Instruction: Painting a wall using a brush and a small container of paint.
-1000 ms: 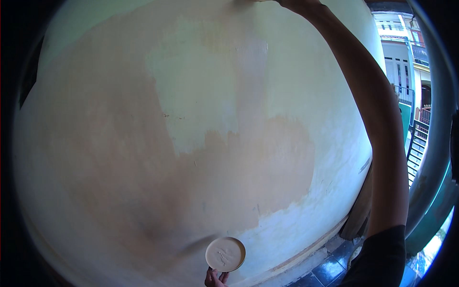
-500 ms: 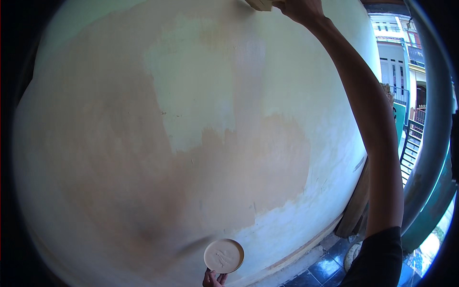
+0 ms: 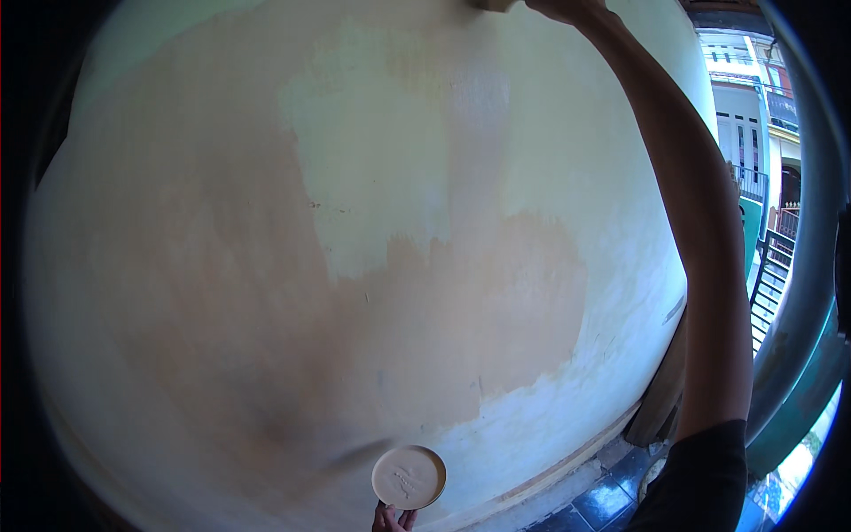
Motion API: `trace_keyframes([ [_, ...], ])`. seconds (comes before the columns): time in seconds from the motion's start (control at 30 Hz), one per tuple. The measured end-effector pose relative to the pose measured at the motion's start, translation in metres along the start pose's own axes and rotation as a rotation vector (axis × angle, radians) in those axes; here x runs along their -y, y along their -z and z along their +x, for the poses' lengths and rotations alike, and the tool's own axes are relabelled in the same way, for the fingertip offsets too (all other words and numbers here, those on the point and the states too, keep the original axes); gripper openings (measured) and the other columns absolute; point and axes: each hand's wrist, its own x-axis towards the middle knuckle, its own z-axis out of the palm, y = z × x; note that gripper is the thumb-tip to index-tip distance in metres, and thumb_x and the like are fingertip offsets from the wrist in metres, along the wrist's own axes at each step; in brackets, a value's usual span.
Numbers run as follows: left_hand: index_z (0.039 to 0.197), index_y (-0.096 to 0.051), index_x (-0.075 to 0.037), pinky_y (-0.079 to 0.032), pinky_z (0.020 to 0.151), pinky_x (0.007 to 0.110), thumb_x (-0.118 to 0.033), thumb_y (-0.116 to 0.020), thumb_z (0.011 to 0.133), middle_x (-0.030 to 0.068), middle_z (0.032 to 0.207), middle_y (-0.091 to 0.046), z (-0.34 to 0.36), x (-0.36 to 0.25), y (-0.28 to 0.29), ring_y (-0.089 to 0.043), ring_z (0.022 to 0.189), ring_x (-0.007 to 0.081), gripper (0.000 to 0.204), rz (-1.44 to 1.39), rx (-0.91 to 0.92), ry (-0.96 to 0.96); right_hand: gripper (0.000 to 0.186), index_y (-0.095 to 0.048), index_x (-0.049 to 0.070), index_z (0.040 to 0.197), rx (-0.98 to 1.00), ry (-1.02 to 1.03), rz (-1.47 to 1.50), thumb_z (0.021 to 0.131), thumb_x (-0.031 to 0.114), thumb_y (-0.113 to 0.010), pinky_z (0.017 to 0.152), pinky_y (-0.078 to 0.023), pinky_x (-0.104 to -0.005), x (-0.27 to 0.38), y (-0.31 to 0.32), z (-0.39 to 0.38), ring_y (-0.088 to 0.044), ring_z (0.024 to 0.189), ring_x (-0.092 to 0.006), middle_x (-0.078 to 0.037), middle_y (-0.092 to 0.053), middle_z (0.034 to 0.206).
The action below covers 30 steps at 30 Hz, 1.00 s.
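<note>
My right hand (image 3: 554, 9) is at the top, arm stretched up along the right, gripping a tan brush or pad (image 3: 492, 5) against the wall (image 3: 372, 177); its working edge is blurred. The pale green wall carries uneven beige coating, with a lighter streak below the raised hand. At the bottom middle, my left hand (image 3: 393, 520) grips a round shallow dish or lid (image 3: 408, 475) of smooth beige paint, with a ridged mark in its surface, held out before the wall.
Dark tiles (image 3: 603, 501) and wooden boards (image 3: 651, 408) lie along the wall's lower right. Farther right are a pillar (image 3: 807, 266), a green panel (image 3: 784, 434), a barred railing (image 3: 767, 293) and white buildings (image 3: 736, 124) outside.
My right hand dipped slightly, then rose and shifted right with the tan tool. My left hand and dish have drifted a little left.
</note>
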Motion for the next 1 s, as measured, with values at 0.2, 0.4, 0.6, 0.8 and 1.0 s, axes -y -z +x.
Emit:
trace_keyframes([
  [0.2,0.122,-0.057,-0.005,-0.056,0.08,0.036,-0.031,-0.059,0.089,0.0144,0.116,-0.058,-0.008,-0.027,-0.006,-0.063,0.096,0.0297,0.042,0.036,-0.063,0.07,0.024,-0.067,0.004,0.09,0.569,0.215,-0.061,0.076,0.023,-0.069,0.08,-0.052,-0.0421,-0.008,0.01,-0.103,-0.067,0.084,-0.0311,-0.013,-0.07,0.089],
  [0.4,0.123,-0.057,-0.006,-0.056,0.082,0.037,-0.031,-0.058,0.089,0.014,0.114,-0.059,0.009,-0.01,-0.019,-0.062,0.099,0.0297,0.042,0.032,0.003,0.052,0.024,-0.067,0.003,0.092,-0.03,0.147,-0.128,0.076,0.021,-0.066,0.067,-0.054,-0.0434,-0.015,0.035,0.005,-0.067,0.082,-0.0353,-0.019,-0.068,0.089],
  [0.6,0.124,-0.056,-0.007,-0.056,0.082,0.038,-0.03,-0.058,0.089,0.0139,0.116,-0.058,0.004,-0.003,-0.011,-0.062,0.098,0.0307,0.042,0.008,-0.011,0.083,0.018,-0.072,0.01,0.09,0.229,0.096,-0.045,0.081,0.025,-0.067,0.076,-0.053,-0.0434,-0.04,-0.031,-0.089,-0.066,0.087,-0.0299,-0.014,-0.069,0.091],
  [0.8,0.125,-0.054,-0.003,-0.058,0.079,0.038,-0.026,-0.057,0.091,0.0143,0.117,-0.058,-0.002,-0.025,-0.016,-0.063,0.097,0.031,0.042,0.002,-0.004,0.124,0.014,-0.074,0.014,0.094,0.645,0.256,0.072,0.082,0.01,-0.066,0.062,-0.055,-0.0356,-0.042,0.006,-0.248,-0.066,0.057,-0.0224,-0.009,-0.07,0.072],
  [1.0,0.121,-0.055,-0.005,-0.054,0.081,0.036,-0.023,-0.054,0.087,0.012,0.118,-0.055,-0.001,-0.024,-0.027,-0.062,0.096,0.0307,0.038,0.064,0.024,0.152,0.016,-0.072,0.01,0.095,0.145,0.251,-0.017,0.087,0.018,-0.061,0.051,-0.051,-0.0373,-0.036,-0.015,-0.167,-0.061,0.051,-0.0298,-0.012,-0.065,0.065],
])
